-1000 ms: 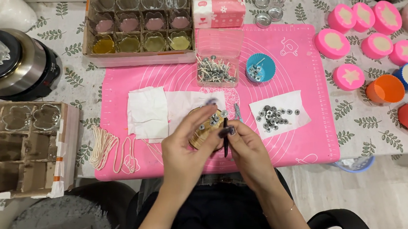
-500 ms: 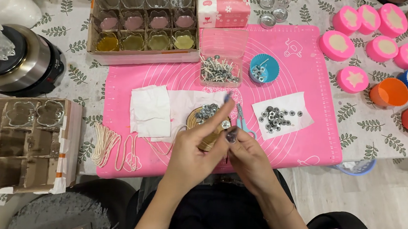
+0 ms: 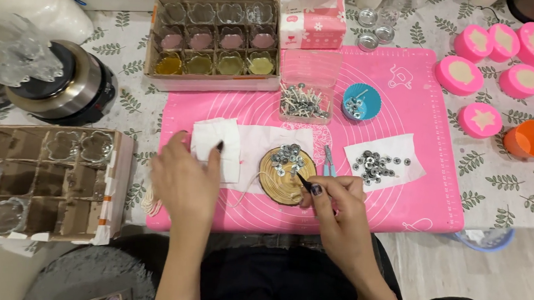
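Observation:
My left hand [image 3: 185, 179] hovers with fingers spread over a folded white tissue [image 3: 215, 145] on the pink silicone mat [image 3: 408, 103]; it holds nothing. My right hand [image 3: 331, 201] grips slim dark tweezers [image 3: 301, 179] whose tip points at a round wooden slice [image 3: 287, 181]. Several small metal wick tabs [image 3: 288, 154] lie on the slice's far side. A thin pale wick string [image 3: 253, 181] trails left from the slice.
More metal tabs [image 3: 375, 164] lie on a white paper, right. A clear box of wicks [image 3: 305, 101] and blue cup [image 3: 361, 101] sit beyond. Cardboard trays of glass flower cups stand at back [image 3: 215, 43] and left [image 3: 39, 181]. Pink lidded moulds [image 3: 492, 65] fill the right.
The wooden slice, earlier lifted in my left hand, now lies on the mat. My left hand let go and moved left over the tissue. My right hand stays with the tweezers.

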